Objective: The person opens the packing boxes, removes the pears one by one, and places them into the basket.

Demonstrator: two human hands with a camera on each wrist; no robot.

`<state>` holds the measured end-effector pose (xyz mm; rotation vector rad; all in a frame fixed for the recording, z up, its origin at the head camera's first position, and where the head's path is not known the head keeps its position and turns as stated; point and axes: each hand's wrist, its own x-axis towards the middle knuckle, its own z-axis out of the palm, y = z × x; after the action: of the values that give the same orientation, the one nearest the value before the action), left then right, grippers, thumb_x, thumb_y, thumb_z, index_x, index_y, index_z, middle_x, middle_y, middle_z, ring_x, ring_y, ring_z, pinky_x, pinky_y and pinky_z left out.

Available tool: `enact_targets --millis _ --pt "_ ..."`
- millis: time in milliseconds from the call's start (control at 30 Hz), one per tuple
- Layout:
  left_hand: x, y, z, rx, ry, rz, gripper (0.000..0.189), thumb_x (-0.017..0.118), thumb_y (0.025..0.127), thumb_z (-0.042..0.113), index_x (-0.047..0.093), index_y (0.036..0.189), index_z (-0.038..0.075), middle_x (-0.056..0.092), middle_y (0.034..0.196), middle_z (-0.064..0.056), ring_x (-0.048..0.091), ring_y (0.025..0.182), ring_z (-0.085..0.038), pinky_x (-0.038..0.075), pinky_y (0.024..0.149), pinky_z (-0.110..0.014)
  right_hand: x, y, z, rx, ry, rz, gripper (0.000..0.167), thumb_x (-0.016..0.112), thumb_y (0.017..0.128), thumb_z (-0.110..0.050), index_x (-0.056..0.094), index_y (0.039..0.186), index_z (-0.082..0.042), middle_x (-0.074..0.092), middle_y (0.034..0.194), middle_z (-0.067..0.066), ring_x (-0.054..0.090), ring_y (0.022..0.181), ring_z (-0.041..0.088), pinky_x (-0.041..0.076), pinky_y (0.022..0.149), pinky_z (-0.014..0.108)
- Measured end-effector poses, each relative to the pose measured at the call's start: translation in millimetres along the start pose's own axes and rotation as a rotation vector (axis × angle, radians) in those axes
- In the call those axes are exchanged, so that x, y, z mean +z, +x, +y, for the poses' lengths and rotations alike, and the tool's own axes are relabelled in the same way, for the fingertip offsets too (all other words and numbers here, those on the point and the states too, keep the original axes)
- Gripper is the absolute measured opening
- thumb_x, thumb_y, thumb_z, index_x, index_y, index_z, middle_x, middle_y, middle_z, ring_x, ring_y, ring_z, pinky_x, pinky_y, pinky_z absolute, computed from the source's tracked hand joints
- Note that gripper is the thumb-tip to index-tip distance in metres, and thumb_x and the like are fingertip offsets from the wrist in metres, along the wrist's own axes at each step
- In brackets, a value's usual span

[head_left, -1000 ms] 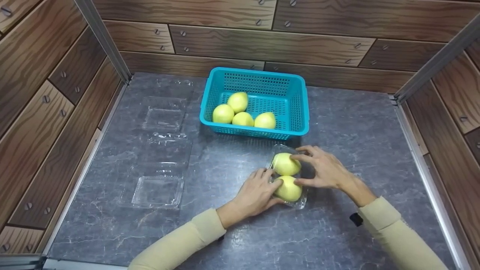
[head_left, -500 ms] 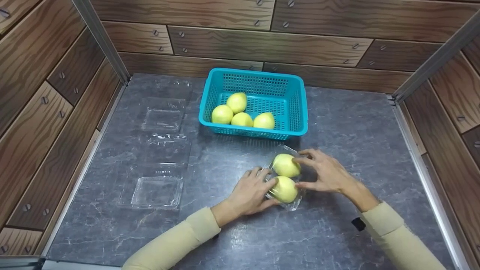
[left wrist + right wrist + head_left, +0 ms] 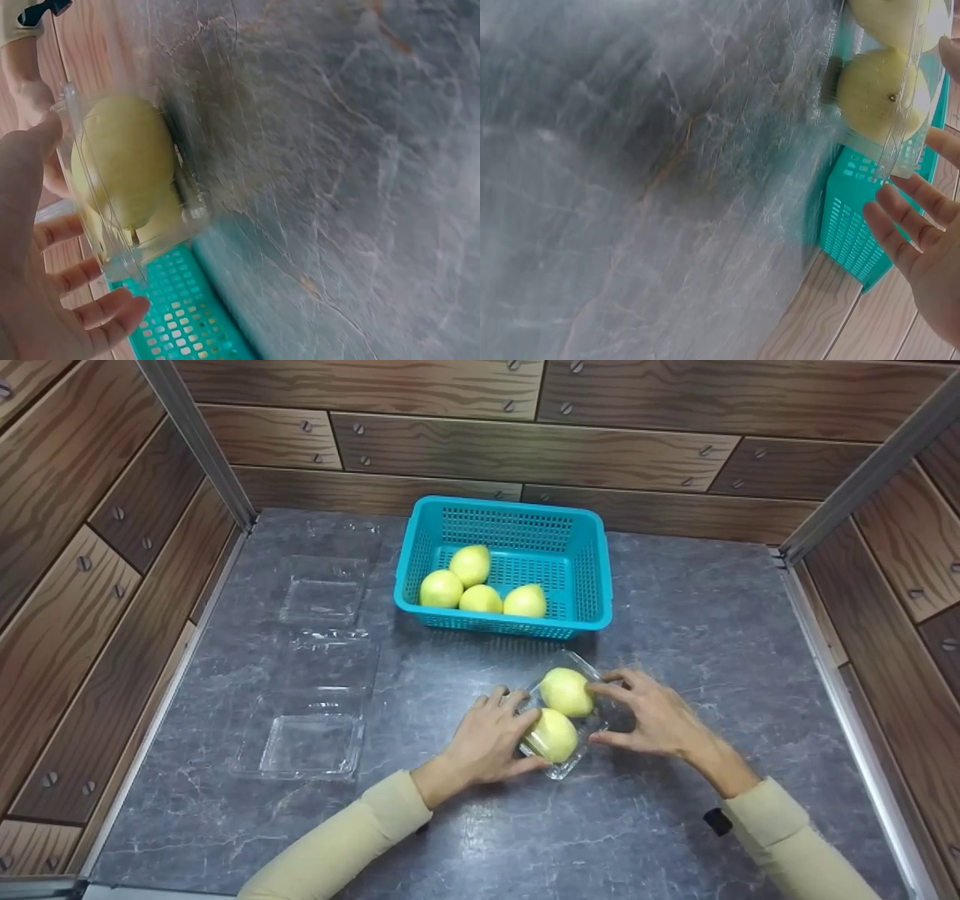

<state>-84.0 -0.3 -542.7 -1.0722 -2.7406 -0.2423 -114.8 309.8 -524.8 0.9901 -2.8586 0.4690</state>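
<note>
Two yellow-green pears sit one behind the other in a clear plastic container (image 3: pixel 559 770), right of the middle of the table. The nearer pear (image 3: pixel 553 736) lies beside my left hand (image 3: pixel 487 739), whose fingers and thumb hold the container's left side. Across from it, my right hand (image 3: pixel 649 716) has its index finger at the farther pear (image 3: pixel 566 692) and its thumb by the right rim. In the left wrist view, a short stem shows on a pear (image 3: pixel 124 154) behind the plastic wall. Loosely spread fingers (image 3: pixel 904 206) stand beside the rim in the right wrist view.
A teal basket (image 3: pixel 504 622) with several more pears stands behind the hands. On the left of the table lie open clear plastic containers, one nearer (image 3: pixel 311 742) and one farther back (image 3: pixel 322 598). Wood-patterned walls (image 3: pixel 540 450) enclose the back and sides.
The container with its two pears has turned, its near end swinging left along with my left hand. My right thumb has come away from the nearer pear.
</note>
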Motion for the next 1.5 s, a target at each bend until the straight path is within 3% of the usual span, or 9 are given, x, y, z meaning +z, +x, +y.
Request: enact_targets --millis 233,500,800,1200,1500 --pt "-2.1 -1.9 -4.5 -0.013 -0.059 0.000 0.073 0.058 0.089 0.082 0.062 0.127 0.020 0.060 0.143 -0.010 0.059 0.126 -0.029 0.060 0.104 -0.044 9.1 -4.3 -7.2 -0.014 -0.011 0.093 0.071 0.093 0.075 -0.051 0.071 0.134 -0.020 0.068 0.126 0.012 0.067 0.110 0.029 0.064 0.079 0.044" --pt "-3.3 -2.9 -11.0 -0.023 -0.051 0.009 0.074 0.060 0.086 0.083 0.063 0.126 0.021 0.061 0.140 -0.010 0.059 0.126 -0.032 0.059 0.105 -0.046 18.2 -8.2 -19.9 0.027 -0.004 0.165 0.067 0.093 0.075 -0.049 0.073 0.130 -0.017 0.070 0.122 0.013 0.068 0.107 0.029 0.064 0.086 0.048" --pt "-5.4 -5.1 -19.2 -0.019 -0.084 -0.010 0.071 0.059 0.090 0.079 0.061 0.131 0.021 0.059 0.144 -0.013 0.058 0.130 -0.034 0.057 0.110 -0.051 26.1 -13.2 -35.6 0.097 0.010 0.228 0.062 0.095 0.074 -0.044 0.074 0.125 -0.014 0.069 0.117 0.012 0.069 0.102 0.029 0.065 0.084 0.046" --pt "-7.5 -3.3 -35.2 0.042 -0.154 -0.030 0.063 0.063 0.093 0.069 0.060 0.133 0.020 0.057 0.145 -0.016 0.057 0.134 -0.039 0.056 0.112 -0.055 35.6 -18.3 -51.4 0.141 0.018 0.301 0.060 0.096 0.073 -0.041 0.076 0.122 -0.013 0.069 0.111 0.011 0.066 0.088 0.020 0.062 0.070 0.034" --pt "-10.3 -0.3 -39.4 0.021 -0.164 -0.065 0.065 0.065 0.092 0.069 0.061 0.132 0.018 0.056 0.148 -0.017 0.056 0.137 -0.042 0.052 0.115 -0.056 42.8 -20.7 -64.5 0.169 0.047 0.340 0.056 0.097 0.073 -0.036 0.077 0.119 -0.012 0.068 0.106 0.008 0.059 0.079 0.011 0.054 0.063 0.023"
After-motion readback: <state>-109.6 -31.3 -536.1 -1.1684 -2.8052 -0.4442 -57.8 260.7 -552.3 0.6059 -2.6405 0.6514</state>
